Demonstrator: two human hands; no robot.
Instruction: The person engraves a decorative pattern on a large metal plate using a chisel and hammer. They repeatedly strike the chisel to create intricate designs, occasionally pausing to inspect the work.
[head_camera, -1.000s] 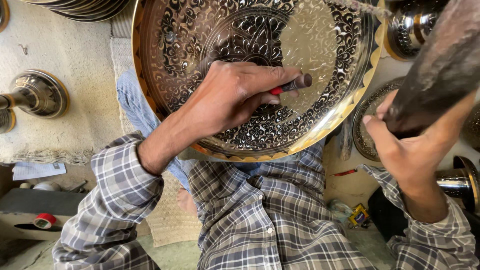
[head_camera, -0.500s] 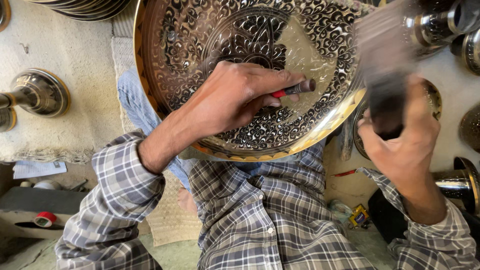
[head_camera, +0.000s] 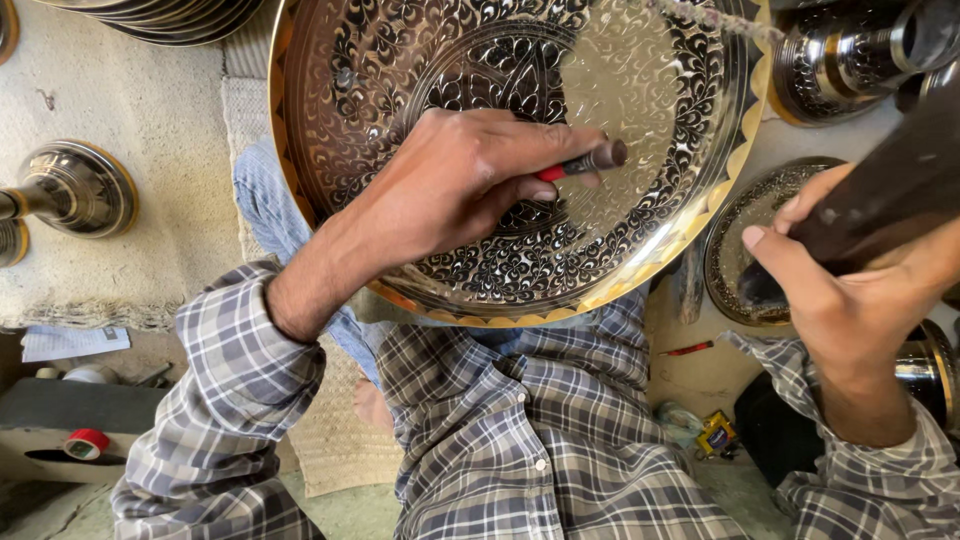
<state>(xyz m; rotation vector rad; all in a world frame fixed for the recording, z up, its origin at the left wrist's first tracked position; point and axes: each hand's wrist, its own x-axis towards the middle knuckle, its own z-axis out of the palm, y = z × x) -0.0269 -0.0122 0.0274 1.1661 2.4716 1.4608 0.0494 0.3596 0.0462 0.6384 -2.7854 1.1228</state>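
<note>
Since the earlier frame, the dark mallet (head_camera: 880, 205) has swung back up, clenched in the right hand (head_camera: 850, 300). Engraved brass tray (head_camera: 330, 110) rests tilted on the lap. Left hand (head_camera: 450, 185) pinches the chisel (head_camera: 585, 162) against it, steadying the tip for striking.

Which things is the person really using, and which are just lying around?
In use:
- engraved brass tray, rim on the lap
- red-banded chisel, in the left hand, tip on the tray
- dark mallet, in the right hand

Lying about:
- metal stand
- red tape roll
- small engraved plate
- red pen
</note>
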